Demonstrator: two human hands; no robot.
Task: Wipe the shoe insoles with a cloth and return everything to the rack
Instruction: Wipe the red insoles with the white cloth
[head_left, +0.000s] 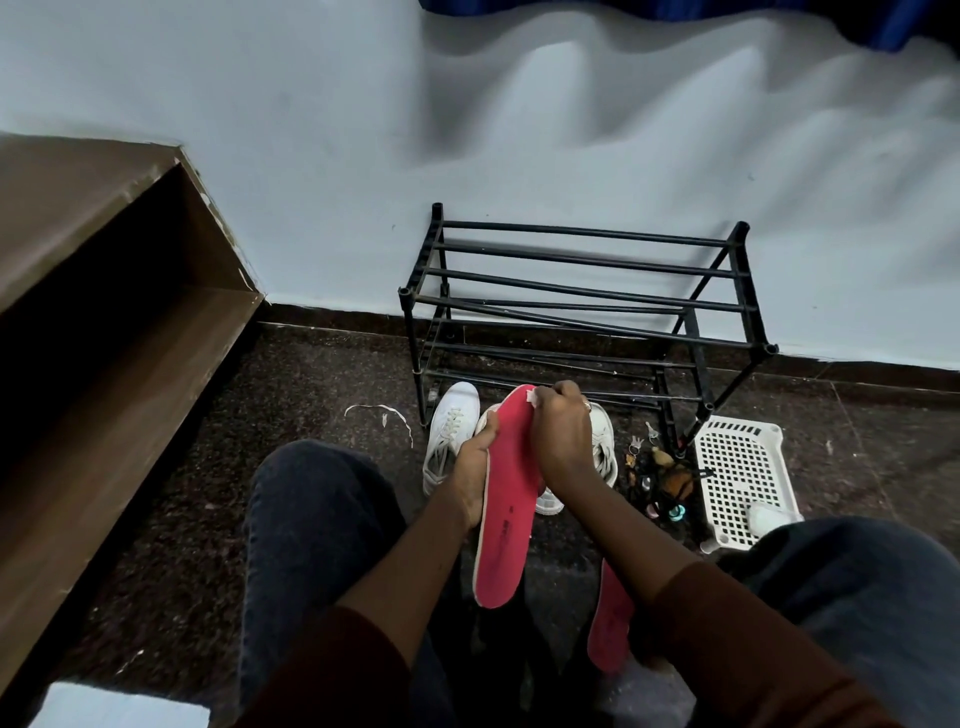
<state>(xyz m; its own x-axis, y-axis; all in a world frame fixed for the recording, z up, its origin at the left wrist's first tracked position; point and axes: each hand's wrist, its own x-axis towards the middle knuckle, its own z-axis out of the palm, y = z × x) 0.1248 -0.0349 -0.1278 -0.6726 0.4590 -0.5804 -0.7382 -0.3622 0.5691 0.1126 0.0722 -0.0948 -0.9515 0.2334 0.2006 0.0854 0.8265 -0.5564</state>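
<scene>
A long red foam insole (506, 530) is held up over the person's lap, its toe end pointing at the black tube-frame shoe rack (587, 291). The left hand (475, 462) has its grip curled round the insole's left edge near the middle. The right hand (561, 431) pinches a small whitish cloth (532, 397) against the toe. The insole looks light and bendy, so I'd keep supporting it mid-length or it will flop under rubbing. A second red insole (610, 623) lies below the right forearm. Two white sneakers (449, 431) sit just before the rack, so reaching it means going over them. A white perforated plastic basket (737, 467) crowds its right foot.
</scene>
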